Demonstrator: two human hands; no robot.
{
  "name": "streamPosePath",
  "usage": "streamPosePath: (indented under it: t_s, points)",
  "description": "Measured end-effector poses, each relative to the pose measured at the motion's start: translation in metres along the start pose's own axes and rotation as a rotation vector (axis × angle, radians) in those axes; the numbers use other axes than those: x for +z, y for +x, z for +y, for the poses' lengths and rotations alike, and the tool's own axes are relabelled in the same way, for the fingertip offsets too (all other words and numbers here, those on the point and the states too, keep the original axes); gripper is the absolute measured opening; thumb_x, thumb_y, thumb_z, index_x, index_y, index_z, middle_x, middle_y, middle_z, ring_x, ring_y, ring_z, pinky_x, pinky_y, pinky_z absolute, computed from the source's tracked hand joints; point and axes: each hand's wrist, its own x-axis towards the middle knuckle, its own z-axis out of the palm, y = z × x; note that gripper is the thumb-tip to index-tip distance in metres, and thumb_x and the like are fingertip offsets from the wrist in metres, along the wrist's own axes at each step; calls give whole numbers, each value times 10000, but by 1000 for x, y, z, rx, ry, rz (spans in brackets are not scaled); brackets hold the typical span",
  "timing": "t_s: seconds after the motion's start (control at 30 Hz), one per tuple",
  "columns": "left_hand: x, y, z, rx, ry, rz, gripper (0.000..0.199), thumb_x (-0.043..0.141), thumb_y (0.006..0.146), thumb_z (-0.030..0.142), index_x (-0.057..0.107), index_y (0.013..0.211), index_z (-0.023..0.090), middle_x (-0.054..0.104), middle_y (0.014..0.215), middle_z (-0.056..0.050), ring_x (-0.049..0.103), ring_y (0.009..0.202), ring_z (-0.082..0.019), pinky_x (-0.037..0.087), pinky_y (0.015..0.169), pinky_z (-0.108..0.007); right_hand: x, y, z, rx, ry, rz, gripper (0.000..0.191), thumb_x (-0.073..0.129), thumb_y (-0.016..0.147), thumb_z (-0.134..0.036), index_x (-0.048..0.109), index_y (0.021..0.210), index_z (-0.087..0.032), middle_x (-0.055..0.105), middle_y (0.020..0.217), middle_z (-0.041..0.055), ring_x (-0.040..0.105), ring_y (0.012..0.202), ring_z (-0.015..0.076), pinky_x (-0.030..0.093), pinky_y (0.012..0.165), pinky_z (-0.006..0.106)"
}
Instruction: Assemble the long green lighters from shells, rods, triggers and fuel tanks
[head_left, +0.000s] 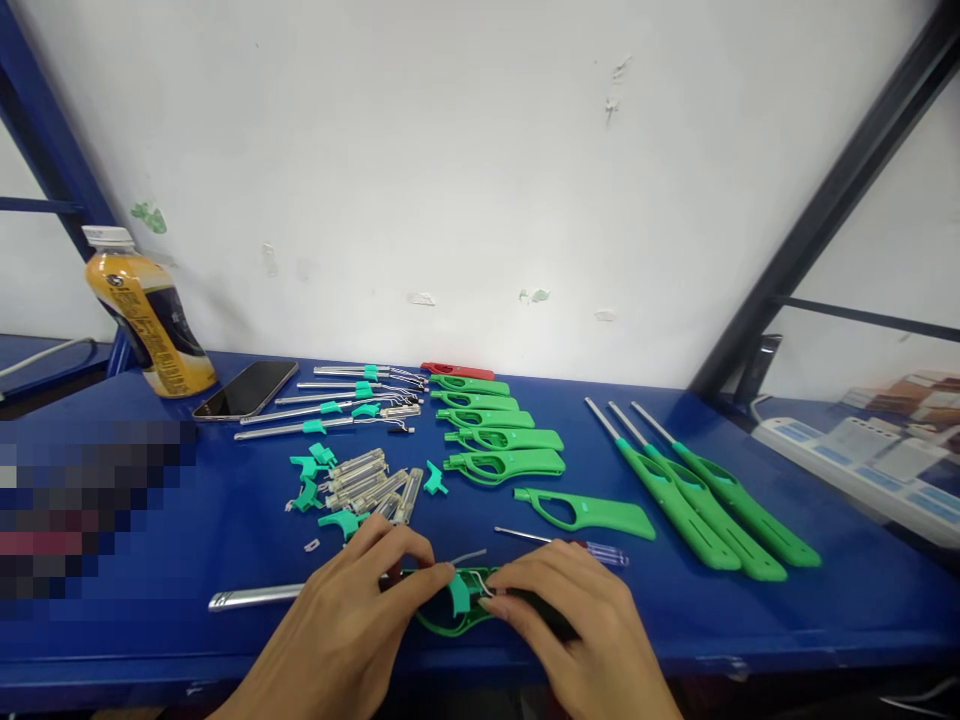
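Observation:
A half-open gas lighter with a green shell (444, 628) lies between my hands at the table's front. Its silver tube (259, 596) sticks out to the left, beneath my left hand (367, 590). That hand grips the lighter near the tube's base, its fingertips against a teal trigger (459, 596). My right hand (574, 615) lies over the handle end, thumb and forefinger pinched at a thin white wire (481, 582) inside the shell. The fingers hide much of the interior. Just behind my right hand is a screwdriver (604, 553) with a clear purple handle.
Clear fuel tanks (367, 482) and loose teal triggers (345, 523) lie behind my left hand. Farther back are wired metal tubes (300, 405) and several green shells (510, 463). Three assembled lighters (690, 510) lie right. A phone (247, 389) and bottle (154, 320) stand back left.

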Motion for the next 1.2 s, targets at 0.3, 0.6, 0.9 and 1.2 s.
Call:
streamPosePath:
  t_s: [0.3,0.6,0.9,1.2]
  points:
    - [0,-1,1,7,22,-35,466,405,965,-89,721,1133,209,714,973,-40,636,804,-155,558,703,-234,0,0,-1,-2,30,6,67,701,1070,-262,735,1046,-315,817,974,-73,762,868,154,520,877,283]
    - [-5,-4,4,116,151,-153,450,431,964,-55,694,1253,167,711,1041,-71,634,907,-212,562,785,-304,-2,6,-8,-28,47,92,144,698,1073,-392,777,986,-309,801,938,-65,757,842,128,526,847,259]
    - [-4,15,8,247,258,-51,424,271,1167,116,677,1068,181,642,829,-3,597,740,-185,480,660,-318,-3,5,-6,-24,57,63,37,782,1018,-284,783,987,-304,784,965,-73,744,858,117,499,877,255]
    - [-4,16,6,256,252,-46,426,270,1164,107,661,1009,177,632,794,-3,602,688,-179,468,615,-310,-4,3,-3,-14,72,-2,132,738,1027,-169,768,1022,-297,781,993,-56,731,885,139,490,926,281]
